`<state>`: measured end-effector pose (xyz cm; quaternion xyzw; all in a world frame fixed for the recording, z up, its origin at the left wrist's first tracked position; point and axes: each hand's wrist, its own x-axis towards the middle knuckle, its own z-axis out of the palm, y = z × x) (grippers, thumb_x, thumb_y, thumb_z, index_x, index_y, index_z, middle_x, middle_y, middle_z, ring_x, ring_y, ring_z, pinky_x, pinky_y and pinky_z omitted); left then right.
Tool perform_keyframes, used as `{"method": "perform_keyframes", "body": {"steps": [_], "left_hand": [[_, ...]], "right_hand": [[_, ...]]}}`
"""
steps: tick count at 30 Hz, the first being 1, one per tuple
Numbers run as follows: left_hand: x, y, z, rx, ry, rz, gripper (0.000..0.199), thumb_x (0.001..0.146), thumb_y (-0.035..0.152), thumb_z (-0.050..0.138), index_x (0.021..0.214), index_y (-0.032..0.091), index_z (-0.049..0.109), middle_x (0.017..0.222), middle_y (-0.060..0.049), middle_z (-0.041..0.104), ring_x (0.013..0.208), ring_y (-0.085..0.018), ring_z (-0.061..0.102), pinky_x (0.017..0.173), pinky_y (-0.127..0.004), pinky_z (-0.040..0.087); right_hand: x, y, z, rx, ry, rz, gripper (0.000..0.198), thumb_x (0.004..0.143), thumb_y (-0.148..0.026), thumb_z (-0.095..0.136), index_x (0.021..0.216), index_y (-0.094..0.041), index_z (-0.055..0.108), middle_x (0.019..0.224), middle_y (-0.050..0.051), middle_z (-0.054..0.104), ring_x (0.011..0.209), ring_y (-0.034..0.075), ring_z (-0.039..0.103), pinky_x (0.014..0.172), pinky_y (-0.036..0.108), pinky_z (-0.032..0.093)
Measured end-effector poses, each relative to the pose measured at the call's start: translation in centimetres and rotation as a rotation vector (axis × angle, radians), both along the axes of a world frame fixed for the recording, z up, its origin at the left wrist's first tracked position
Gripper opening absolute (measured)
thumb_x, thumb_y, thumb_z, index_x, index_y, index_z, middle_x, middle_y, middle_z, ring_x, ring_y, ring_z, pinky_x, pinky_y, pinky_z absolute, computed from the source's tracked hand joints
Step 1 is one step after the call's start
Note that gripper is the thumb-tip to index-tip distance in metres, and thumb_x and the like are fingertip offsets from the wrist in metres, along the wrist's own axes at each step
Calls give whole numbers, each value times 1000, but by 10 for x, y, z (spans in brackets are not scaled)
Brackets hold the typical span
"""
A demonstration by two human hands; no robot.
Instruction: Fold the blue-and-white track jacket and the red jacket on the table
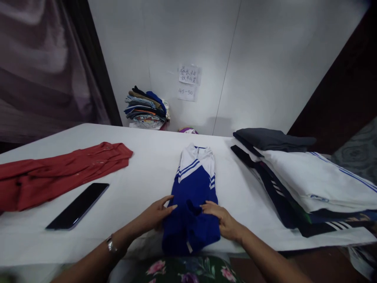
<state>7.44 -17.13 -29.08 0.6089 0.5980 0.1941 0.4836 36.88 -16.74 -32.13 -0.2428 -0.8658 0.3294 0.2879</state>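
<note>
A blue and white shirt (194, 184) lies folded lengthwise on the white table (141, 165), its collar pointing away from me. My left hand (157, 214) presses on its near left edge with fingers stretched flat. My right hand (219, 218) rests on the near right part, fingers flat on the blue cloth. Neither hand grips the fabric. The lower hem hangs a little over the table's front edge.
A red garment (59, 169) lies spread at the left, with a black phone (78, 205) in front of it. Folded white, dark and grey clothes (303, 177) are stacked at the right. A pile of folded clothes (145, 108) sits against the back wall.
</note>
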Motion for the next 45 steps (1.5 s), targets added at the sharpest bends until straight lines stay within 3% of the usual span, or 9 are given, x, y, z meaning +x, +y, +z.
{"method": "perform_keyframes", "body": {"steps": [3, 6, 11, 20, 27, 29, 35, 39, 45], "left_hand": [[-19, -5, -9, 400, 198, -26, 51, 87, 42, 43, 133, 20, 44, 93, -7, 69, 79, -21, 64, 69, -33, 52], [-30, 1, -16, 802, 275, -316, 57, 84, 26, 48, 140, 26, 35, 141, -10, 45, 126, -26, 45, 102, -46, 40], [-17, 14, -20, 975, 265, -598, 68, 83, 21, 51, 145, 28, 24, 148, -9, 35, 137, -27, 29, 111, -53, 27], [-13, 19, 14, 785, 16, -639, 43, 93, 34, 40, 136, 32, 42, 142, -4, 46, 133, -23, 37, 115, -48, 16], [11, 116, 48, 418, -412, -138, 38, 81, 46, 57, 106, 19, 67, 114, -4, 67, 107, -25, 59, 95, -35, 46], [25, 156, 46, 220, -524, 113, 36, 72, 46, 66, 94, 17, 69, 101, -4, 71, 99, -24, 63, 90, -32, 49], [49, 212, 11, -58, -471, 321, 44, 76, 57, 57, 82, 14, 67, 81, -11, 73, 78, -23, 68, 73, -33, 55], [47, 206, -9, -35, -385, 334, 47, 78, 57, 55, 93, 14, 67, 93, -12, 73, 84, -23, 68, 75, -31, 54], [52, 216, -11, 144, -122, 386, 44, 71, 42, 69, 104, 13, 64, 99, -13, 71, 92, -26, 66, 79, -32, 50]], "right_hand": [[-1, -11, -4, -31, 66, -40, 28, 89, -33, 54, 114, -24, 58, 114, 7, 65, 116, 19, 55, 107, 39, 32], [-4, -9, -2, -25, 110, -67, 26, 88, -32, 55, 113, -24, 59, 112, 7, 66, 118, 20, 53, 107, 40, 32], [-6, -7, 20, 23, 82, -40, 27, 89, -32, 54, 114, -25, 58, 113, 6, 65, 124, 21, 48, 112, 46, 22], [2, -4, 62, -6, 170, -15, 30, 86, -37, 58, 113, -22, 60, 105, 7, 68, 105, 21, 61, 112, 43, 24], [-7, 114, 96, -466, 543, -339, 33, 68, -44, 73, 84, -16, 66, 79, 4, 70, 74, 19, 65, 76, 32, 53], [-13, 161, 91, -674, 636, -416, 31, 69, -37, 74, 88, -16, 65, 76, 3, 70, 71, 18, 65, 76, 33, 53], [-11, 233, 33, -1089, 570, -720, 32, 88, -39, 53, 105, -13, 60, 93, 11, 70, 83, 21, 67, 80, 38, 54], [-1, 220, 2, -993, 616, -800, 47, 81, -34, 64, 123, -18, 50, 112, 10, 66, 95, 21, 66, 82, 35, 54], [-6, 212, 5, -837, 527, -842, 57, 74, -18, 62, 129, -16, 48, 107, 10, 67, 88, 21, 67, 81, 37, 55]]}}
